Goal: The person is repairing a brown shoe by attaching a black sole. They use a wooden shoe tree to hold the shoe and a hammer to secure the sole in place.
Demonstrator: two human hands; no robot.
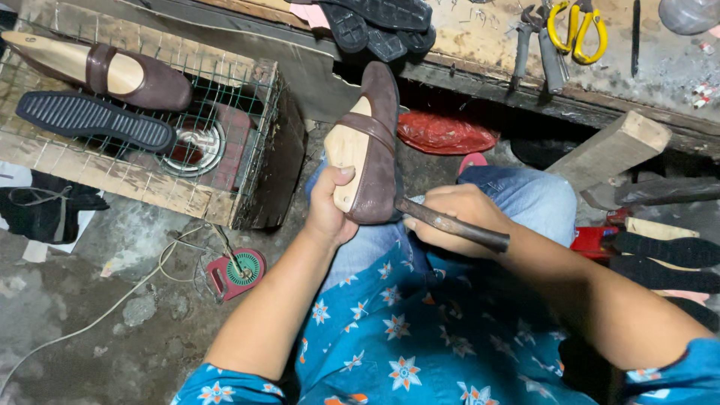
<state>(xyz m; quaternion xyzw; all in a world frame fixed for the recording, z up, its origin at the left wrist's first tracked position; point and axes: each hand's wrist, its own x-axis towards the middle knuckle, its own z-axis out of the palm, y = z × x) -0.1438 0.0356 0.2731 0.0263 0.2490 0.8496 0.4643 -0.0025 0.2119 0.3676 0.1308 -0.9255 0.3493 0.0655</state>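
Frame centre: my left hand (328,212) is clamped on a brown shoe (373,142) stretched over a pale wooden last, thumb pressed on the wood near the heel end. Shoe's long axis runs approx. vertical in frame, toe toward upper centre, heel down at the hand, over my lap. Right hand (452,217) is closed round a dark metal tool (452,223); tool lies slanted, tip at the shoe's lower right edge, touching or nearly so, can't tell which. Hands close but apart; left is on the shoe, right just beside it. Upper left: second lasted shoe (112,73) and black sole (94,120) on a wire-mesh crate (225,187). Yellow-handled scissors (576,24) on bench, upper right.
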